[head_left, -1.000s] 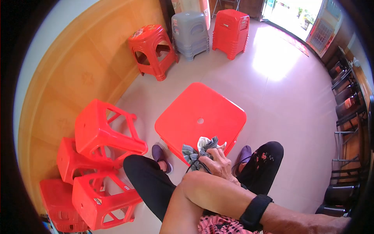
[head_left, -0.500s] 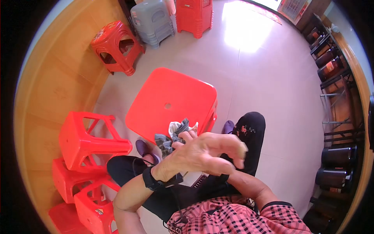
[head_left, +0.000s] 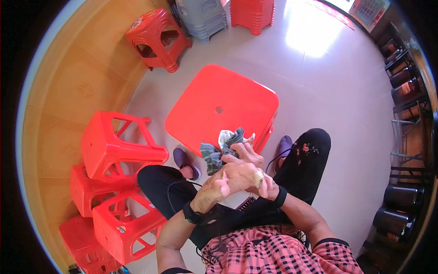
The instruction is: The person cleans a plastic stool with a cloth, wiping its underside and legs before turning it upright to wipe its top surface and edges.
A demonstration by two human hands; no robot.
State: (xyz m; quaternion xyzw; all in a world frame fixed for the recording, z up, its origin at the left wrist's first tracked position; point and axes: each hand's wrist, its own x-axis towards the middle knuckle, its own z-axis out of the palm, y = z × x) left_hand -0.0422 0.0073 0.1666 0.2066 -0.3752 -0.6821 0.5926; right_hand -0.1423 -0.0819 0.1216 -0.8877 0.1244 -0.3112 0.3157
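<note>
A crumpled grey, white and striped cloth (head_left: 212,157) lies over the near edge of a red square stool (head_left: 196,105). My right hand (head_left: 244,153) reaches from the right behind my left hand, its bent fingers against the cloth; its palm and thumb are hidden. Across it, nearer the camera, is my left hand (head_left: 235,177), thumb apart and fingers bent downward near the right wrist. No object shows in the left hand. A yellowish band wraps one finger, and a black watch (head_left: 194,213) sits on the left wrist.
Several red stools (head_left: 102,146) stand or lie tipped at the left by the yellow wall. Another red stool (head_left: 157,41), a grey stack (head_left: 203,18) and a red stack (head_left: 252,16) stand farther back. Dark round containers (head_left: 401,196) line the right side.
The view has shifted, so the stools appear farther right and higher. My left hand has turned: its fingers, stretched rightward before, now bend down. My right fingers remain at the cloth.
</note>
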